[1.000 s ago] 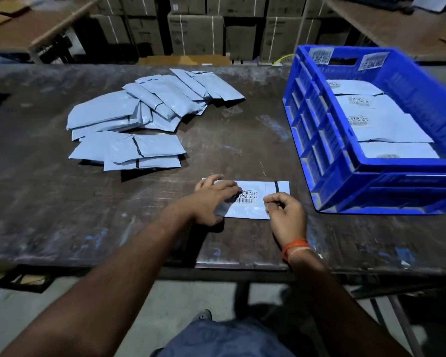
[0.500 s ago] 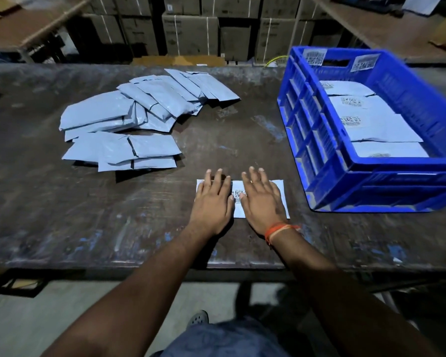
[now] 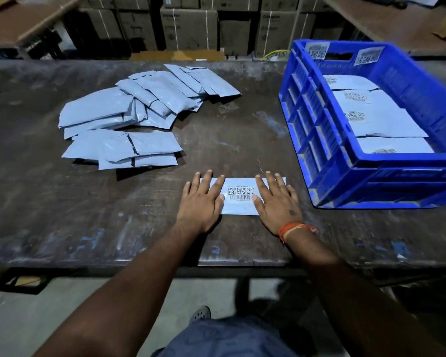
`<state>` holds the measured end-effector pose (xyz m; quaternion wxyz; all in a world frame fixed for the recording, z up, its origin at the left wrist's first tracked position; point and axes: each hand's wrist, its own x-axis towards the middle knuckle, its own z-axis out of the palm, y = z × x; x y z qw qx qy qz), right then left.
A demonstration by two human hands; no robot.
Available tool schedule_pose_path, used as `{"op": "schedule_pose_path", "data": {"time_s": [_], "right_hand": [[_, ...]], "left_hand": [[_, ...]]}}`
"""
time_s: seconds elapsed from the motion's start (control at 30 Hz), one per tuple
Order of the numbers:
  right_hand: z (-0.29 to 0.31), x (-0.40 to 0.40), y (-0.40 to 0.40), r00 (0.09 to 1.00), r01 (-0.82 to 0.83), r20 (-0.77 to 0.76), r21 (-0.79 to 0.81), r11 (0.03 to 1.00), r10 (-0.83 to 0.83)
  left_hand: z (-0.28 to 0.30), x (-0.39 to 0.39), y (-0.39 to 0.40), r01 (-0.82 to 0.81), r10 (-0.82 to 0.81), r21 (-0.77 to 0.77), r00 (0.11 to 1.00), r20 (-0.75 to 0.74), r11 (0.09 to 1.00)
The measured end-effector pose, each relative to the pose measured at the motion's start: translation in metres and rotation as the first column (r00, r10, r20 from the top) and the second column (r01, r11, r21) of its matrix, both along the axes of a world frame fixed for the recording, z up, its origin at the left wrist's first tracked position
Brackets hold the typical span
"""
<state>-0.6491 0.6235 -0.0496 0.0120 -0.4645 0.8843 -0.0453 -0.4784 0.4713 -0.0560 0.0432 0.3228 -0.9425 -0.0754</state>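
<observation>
Bench (image 3: 242, 130): one mailer (image 3: 240, 208) lies flat near the front edge, at centre. The left hand (image 3: 202, 199) lies flat on its left end and the right hand (image 3: 277, 202) on its right end. The barcode label (image 3: 240, 194) on the mailer sits between the hands.

Pile of mailers (image 3: 139, 112): behind and left of that mailer, well apart from it, the pieces overlapping.

Crate (image 3: 307, 119): on the right side of the bench, near the mailer and not touching it. Labelled mailers (image 3: 376, 122) lie stacked in it.

Cartons (image 3: 188, 29) stand behind the bench's far edge.

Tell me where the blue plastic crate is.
Head view, right side: the blue plastic crate stands on the dark worn table, just right of the right hand.
</observation>
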Motion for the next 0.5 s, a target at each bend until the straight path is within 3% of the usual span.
{"op": "schedule_pose_path", "data": {"time_s": [0.37,0.5], "right_hand": [[0.001,-0.008,0.009,0.997,0.076,0.018,0.04,0.996,-0.077],[0.009,-0.003,0.009,0.973,0.223,0.063,-0.015,0.975,-0.221]], "left_hand": [[0.001,0.009,-0.004,-0.036,0.036,0.005,0.999,0.034,0.999],[0.012,0.006,0.005,-0.195,0.2,0.076,0.978,-0.065,0.978]]}}
